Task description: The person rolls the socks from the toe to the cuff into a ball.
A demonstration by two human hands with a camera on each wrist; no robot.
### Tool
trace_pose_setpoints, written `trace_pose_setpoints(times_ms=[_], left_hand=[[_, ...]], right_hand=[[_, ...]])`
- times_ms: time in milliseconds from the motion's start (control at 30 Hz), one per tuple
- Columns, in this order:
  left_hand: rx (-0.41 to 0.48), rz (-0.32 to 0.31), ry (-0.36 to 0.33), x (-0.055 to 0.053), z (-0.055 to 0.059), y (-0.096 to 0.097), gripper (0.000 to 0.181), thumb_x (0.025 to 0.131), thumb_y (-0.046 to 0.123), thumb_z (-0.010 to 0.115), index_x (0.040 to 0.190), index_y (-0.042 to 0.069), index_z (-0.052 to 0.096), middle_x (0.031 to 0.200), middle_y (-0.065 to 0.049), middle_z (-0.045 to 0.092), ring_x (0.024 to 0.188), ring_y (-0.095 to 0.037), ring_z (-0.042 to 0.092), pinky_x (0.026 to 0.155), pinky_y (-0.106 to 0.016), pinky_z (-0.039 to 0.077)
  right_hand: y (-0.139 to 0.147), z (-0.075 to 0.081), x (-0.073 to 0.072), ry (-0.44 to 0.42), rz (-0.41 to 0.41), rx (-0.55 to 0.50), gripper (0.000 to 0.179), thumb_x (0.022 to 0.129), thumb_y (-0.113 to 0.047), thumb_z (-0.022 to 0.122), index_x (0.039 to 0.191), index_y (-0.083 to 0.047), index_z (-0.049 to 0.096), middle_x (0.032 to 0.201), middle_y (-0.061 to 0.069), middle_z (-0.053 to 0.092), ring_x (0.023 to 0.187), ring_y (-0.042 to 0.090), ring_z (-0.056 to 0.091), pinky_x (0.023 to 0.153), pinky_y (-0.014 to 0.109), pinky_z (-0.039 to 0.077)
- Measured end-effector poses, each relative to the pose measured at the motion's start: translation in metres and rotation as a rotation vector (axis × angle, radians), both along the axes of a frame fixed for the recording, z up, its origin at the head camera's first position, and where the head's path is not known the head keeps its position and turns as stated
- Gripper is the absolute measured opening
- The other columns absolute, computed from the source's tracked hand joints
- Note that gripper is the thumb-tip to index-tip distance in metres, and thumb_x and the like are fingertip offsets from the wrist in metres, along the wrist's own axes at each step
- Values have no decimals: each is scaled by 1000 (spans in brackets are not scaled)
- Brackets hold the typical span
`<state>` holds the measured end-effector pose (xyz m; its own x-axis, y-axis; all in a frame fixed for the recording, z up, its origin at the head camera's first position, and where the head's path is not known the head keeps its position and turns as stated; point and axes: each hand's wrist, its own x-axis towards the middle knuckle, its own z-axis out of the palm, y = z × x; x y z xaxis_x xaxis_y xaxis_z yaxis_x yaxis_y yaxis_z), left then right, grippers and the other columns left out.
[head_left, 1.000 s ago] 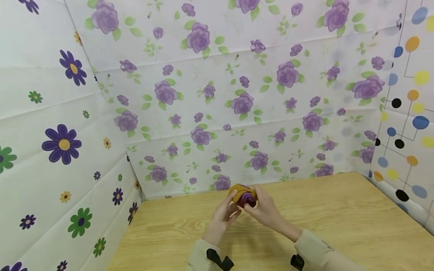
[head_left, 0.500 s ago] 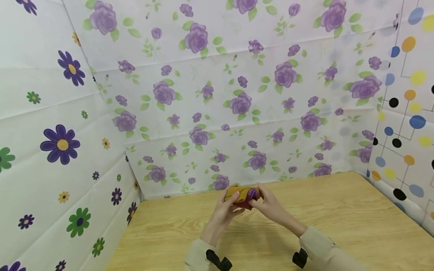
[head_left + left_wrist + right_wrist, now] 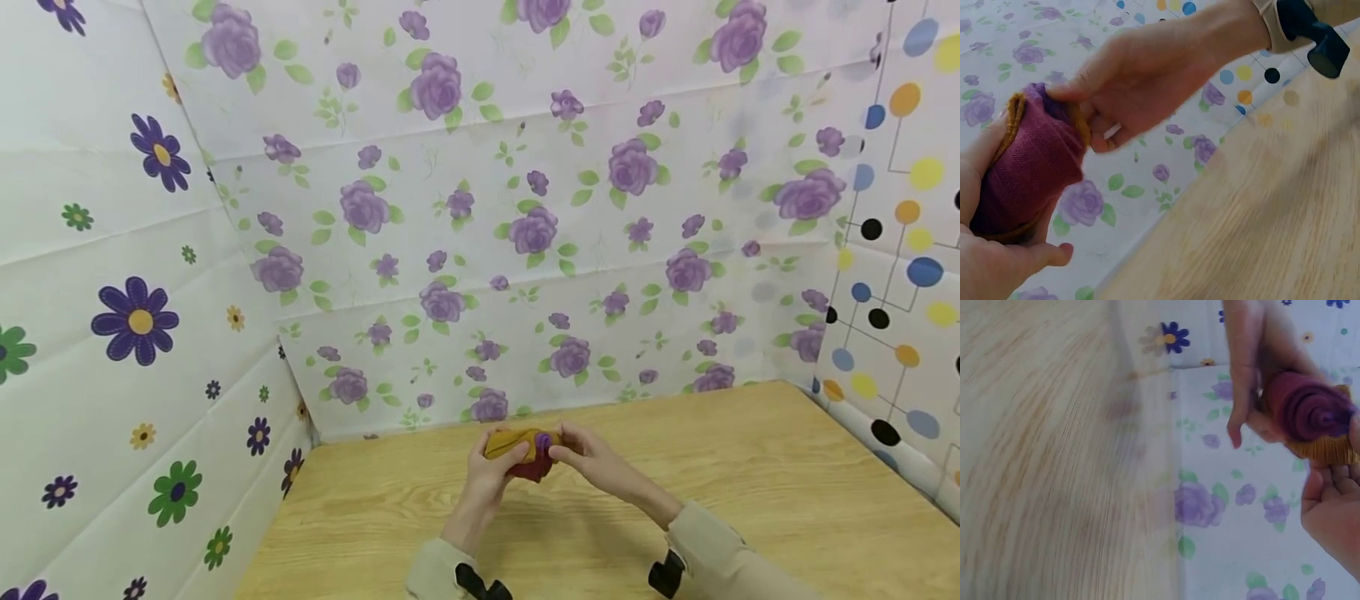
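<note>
Both hands hold a rolled bundle of knit socks above the table, near its back edge. It is maroon and purple, with a mustard ribbed cuff folded partly around it. My left hand grips the bundle's left side, thumb across the front. At the right end, my right hand pinches the mustard edge near the purple coil. The left wrist view shows the maroon knit between the left thumb and fingers. Spiral layers of the roll face the right wrist camera.
A wooden table lies under the hands. Behind it hangs a white sheet with purple roses. Sheets with daisies and coloured dots line the left and right sides.
The bundle has moved slightly left and lower toward me. It has turned, so more mustard shows at its left. The right hand has shifted its fingers along the right end.
</note>
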<state>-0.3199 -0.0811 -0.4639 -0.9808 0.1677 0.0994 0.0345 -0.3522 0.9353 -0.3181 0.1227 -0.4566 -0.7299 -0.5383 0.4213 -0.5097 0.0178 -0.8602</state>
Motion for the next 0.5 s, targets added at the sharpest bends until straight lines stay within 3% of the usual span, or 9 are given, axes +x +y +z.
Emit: trace_pose_setpoints(times_ms=[167, 267, 367, 500], left_hand=[[5, 82, 10, -1, 0, 1, 40, 82, 1, 73, 116, 6, 51, 113, -5, 53, 101, -17, 57, 80, -26, 55], [14, 137, 1, -1, 4, 2, 37, 82, -3, 70, 113, 6, 51, 111, -5, 51, 97, -16, 56, 75, -24, 54], [38, 164, -54, 0, 8, 3, 37, 84, -5, 66, 115, 5, 49, 111, -8, 48, 93, -17, 57, 70, -22, 54], [124, 117, -170, 5, 9, 6, 47, 91, 2, 61, 133, 0, 39, 124, -16, 41, 100, -23, 57, 72, -28, 56]], right_hand=[[-6, 8, 6, 85, -50, -113, 11, 100, -9, 50, 102, -1, 57, 94, 14, 60, 79, 8, 58, 71, 26, 50], [-12, 10, 7, 262, -101, -69, 8, 96, -5, 55, 100, -8, 62, 91, 11, 62, 70, 6, 51, 61, 24, 45], [-17, 10, 6, 501, -153, 10, 13, 91, -2, 62, 97, -13, 64, 87, 5, 63, 66, 6, 47, 56, 25, 40], [-22, 8, 1, 724, -231, 121, 21, 84, -5, 71, 101, -11, 60, 88, 0, 59, 72, 8, 48, 61, 24, 43]])
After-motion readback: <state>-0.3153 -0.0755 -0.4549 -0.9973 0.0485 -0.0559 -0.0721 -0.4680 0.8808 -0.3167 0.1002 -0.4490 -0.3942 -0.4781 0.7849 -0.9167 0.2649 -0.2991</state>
